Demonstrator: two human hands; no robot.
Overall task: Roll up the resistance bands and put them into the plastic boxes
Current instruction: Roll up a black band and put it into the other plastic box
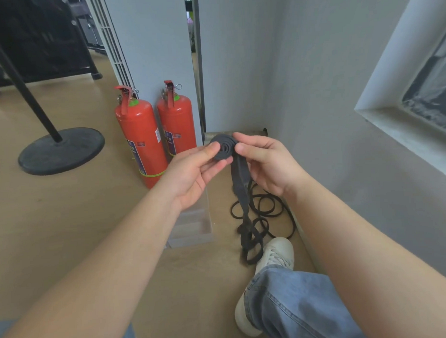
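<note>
Between left hand point(191, 170) and right hand point(264, 162): both pinch a half-rolled black resistance band point(222, 150), tail hanging below; clear plastic box point(191, 225) beneath left wrist.

The left forearm point(133, 235) hides part of the plastic box point(193, 228), and the extinguisher labels point(136, 148) seem too small to read.
</note>
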